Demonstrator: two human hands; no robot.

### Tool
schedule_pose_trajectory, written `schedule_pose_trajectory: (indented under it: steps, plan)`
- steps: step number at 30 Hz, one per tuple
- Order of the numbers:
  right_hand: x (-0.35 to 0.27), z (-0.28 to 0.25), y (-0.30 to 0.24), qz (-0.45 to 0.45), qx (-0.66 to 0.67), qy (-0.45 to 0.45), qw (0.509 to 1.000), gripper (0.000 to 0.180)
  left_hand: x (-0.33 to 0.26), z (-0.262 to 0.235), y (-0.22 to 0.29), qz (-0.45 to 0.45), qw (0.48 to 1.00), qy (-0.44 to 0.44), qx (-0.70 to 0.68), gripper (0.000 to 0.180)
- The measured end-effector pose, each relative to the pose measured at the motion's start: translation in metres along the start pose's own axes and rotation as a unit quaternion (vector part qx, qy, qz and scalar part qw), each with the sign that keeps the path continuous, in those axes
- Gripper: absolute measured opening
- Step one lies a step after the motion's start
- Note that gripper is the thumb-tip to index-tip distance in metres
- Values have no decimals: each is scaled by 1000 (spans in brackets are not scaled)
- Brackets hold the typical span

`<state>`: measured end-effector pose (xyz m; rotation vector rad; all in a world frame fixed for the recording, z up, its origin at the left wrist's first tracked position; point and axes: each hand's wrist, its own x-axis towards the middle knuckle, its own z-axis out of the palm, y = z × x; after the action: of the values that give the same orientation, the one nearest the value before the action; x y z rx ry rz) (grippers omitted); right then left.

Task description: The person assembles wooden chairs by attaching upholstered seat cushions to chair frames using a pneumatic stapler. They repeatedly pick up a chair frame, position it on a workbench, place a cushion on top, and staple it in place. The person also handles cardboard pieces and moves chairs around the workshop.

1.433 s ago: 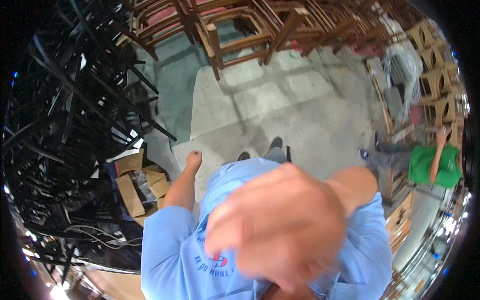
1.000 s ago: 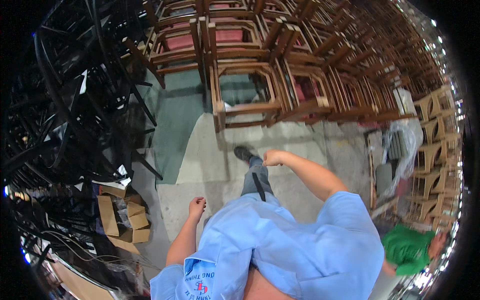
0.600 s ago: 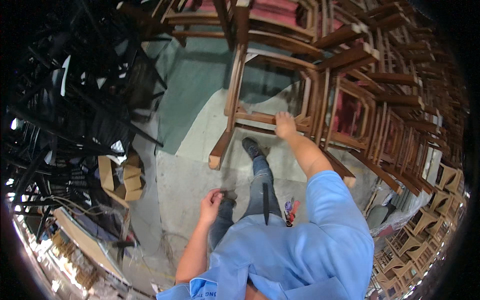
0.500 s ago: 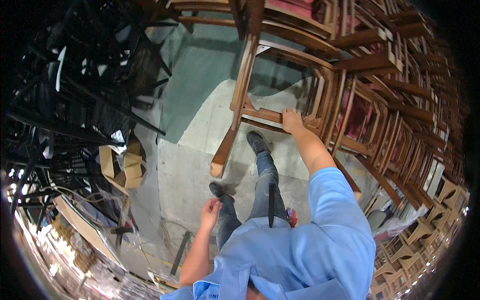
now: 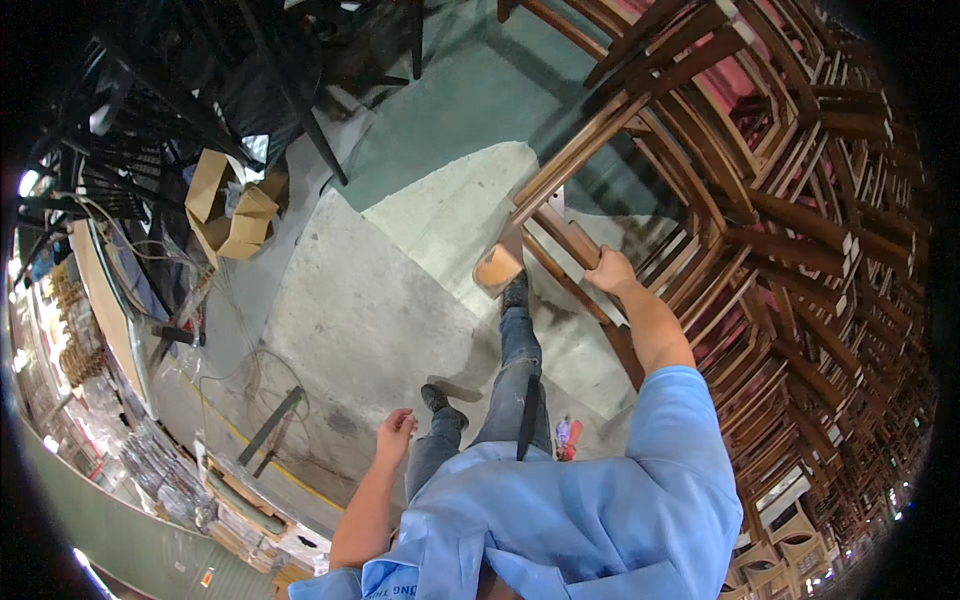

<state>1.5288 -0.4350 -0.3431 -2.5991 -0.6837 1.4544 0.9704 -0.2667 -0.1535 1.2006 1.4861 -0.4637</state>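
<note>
Head view: my right hand (image 5: 608, 272) grips a rail of the brown wooden chair frame (image 5: 570, 238) ahead, slightly right. Stacked brown wooden chairs (image 5: 845, 250) crowd its right side. My left hand (image 5: 397, 426) hangs, fingers loosely parted; leftward sit an opened tan cardboard box (image 5: 243, 236) and slender-legged black furniture (image 5: 290, 85).

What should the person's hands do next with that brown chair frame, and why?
Perhaps bring the left hand to the brown chair frame to help steady it. Only the right hand grips its rail, while the left looks empty and stands apart from the frame. In this view, one chair leg also overlaps the forward shoe.
</note>
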Motion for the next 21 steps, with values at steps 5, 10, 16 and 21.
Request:
schedule_pose_trajectory:
  steps: [5,10,16,21]
  plan:
    - [-27,-8,-40,25,-28,46,998,60,5,9,-1,19,999,-3,-29,32]
    - [-83,-11,-90,32,-25,69,997,65,7,1,-34,41,994,63,-80,34]
    - [-141,12,-139,-56,27,76,995,56,20,28,-133,93,982,128,-101,33]
    - [-203,48,-206,-68,98,110,987,49,-11,14,-180,109,972,157,-135,35]
